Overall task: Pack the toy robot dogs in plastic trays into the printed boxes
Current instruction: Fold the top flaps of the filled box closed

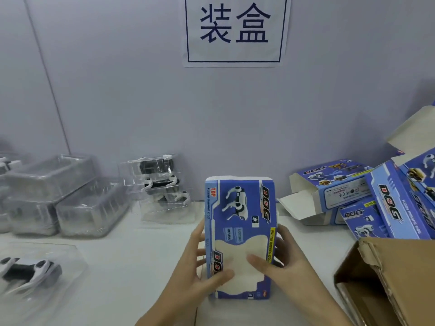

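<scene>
Your left hand (207, 262) comes in from below with its palm turned right, fingers spread and lightly bent, thumb lying forward. Your right hand (280, 257) mirrors it from the other side, palm turned left, thumb stretched inward, fingers curled away behind. Both forearms angle up from the bottom edge.

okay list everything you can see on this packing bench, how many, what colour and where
held box: one, blue printed, centre, upright between both hands
printed boxes: a pile, exact count unclear, blue, right, one open-ended
trayed dogs stack: about three, clear trays, black-white dogs, back centre
trayed dog: one, clear tray, black-white dog, front left
clear trays: several, left, contents unclear
cardboard carton: one, brown, front right
wall sign: one, white, blue characters
table: white
left hand: holds box's left edge
right hand: holds box's right side
</scene>
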The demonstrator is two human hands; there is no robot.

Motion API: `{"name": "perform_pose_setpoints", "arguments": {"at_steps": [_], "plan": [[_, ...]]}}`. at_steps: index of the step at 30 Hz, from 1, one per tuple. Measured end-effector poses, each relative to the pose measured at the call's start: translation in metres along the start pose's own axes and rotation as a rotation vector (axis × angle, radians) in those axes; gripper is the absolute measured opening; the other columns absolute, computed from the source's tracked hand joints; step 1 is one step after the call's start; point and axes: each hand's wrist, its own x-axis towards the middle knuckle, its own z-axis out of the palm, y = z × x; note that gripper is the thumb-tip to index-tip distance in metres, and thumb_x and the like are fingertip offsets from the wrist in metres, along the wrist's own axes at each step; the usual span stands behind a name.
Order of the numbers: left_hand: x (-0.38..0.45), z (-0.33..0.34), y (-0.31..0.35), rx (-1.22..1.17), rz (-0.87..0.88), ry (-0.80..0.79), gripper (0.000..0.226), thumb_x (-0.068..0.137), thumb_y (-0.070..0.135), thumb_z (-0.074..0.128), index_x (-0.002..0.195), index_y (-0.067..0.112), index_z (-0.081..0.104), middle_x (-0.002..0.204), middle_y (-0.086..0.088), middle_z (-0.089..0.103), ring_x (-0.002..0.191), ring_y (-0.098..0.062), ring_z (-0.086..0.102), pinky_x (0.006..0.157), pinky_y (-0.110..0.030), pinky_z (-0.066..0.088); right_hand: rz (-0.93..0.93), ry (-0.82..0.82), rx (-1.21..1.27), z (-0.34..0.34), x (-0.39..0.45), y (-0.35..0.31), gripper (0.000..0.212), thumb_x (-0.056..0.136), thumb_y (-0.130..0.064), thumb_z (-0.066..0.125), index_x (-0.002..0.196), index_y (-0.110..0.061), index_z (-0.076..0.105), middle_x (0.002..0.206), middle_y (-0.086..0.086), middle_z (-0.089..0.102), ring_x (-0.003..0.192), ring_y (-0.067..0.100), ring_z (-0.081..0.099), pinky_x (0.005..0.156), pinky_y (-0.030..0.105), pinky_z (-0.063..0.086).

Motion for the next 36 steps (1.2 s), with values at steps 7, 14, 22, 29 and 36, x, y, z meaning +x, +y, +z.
{"name": "perform_pose_setpoints", "arguments": {"at_steps": [7,14,22,29,36], "plan": [[0.081,-0.06,0.022,0.347,0.11,0.496,0.07,0.096,0.062,0.061,0.154,0.03,0.04,0.147,0.008,0.051,0.135,-0.012,0.05,0.116,-0.041,0.042,-0.072,0.245,0.085,0.006,0.015,0.016,0.068,0.077,-0.005,0.086,0.125,-0.039,0.051,0.116,-0.01,0.067,0.1,-0.001,0.065,0.074,0.017,0.05],[0.192,-0.158,0.055,1.236,0.01,0.326,0.108,0.073,0.089,0.063,0.16,0.031,0.032,0.166,-0.003,0.029,0.152,-0.033,0.025,0.114,-0.06,0.035,-0.043,0.238,0.123,0.007,0.025,0.02,0.074,0.073,0.003,0.087,0.127,-0.031,0.05,0.111,-0.01,0.064,0.099,0.004,0.06,0.069,0.025,0.047],[0.221,-0.151,0.019,1.156,-0.132,0.354,0.064,0.084,0.075,0.059,0.135,0.037,0.057,0.123,0.009,0.07,0.127,-0.026,0.055,0.107,-0.054,0.035,-0.037,0.238,0.101,0.01,0.032,0.024,0.075,0.065,-0.005,0.095,0.119,-0.034,0.052,0.108,-0.009,0.067,0.099,0.002,0.062,0.065,0.021,0.048],[0.209,-0.149,0.015,0.936,0.164,0.534,0.03,0.093,0.035,0.07,0.116,0.017,0.072,0.069,0.009,0.063,0.081,-0.027,0.068,0.09,-0.04,0.041,-0.078,0.24,0.105,0.011,0.032,0.025,0.078,0.071,-0.007,0.091,0.131,-0.032,0.047,0.114,-0.013,0.062,0.103,0.005,0.06,0.068,0.018,0.047],[0.16,-0.128,0.049,0.587,0.429,0.819,0.043,0.09,0.014,0.079,0.132,0.015,0.07,0.107,0.006,0.071,0.109,-0.029,0.069,0.104,-0.057,0.049,-0.152,0.366,0.106,0.013,0.025,0.023,0.084,0.069,-0.023,0.088,0.138,-0.041,0.043,0.116,-0.021,0.059,0.1,-0.014,0.061,0.074,0.015,0.047]]}}
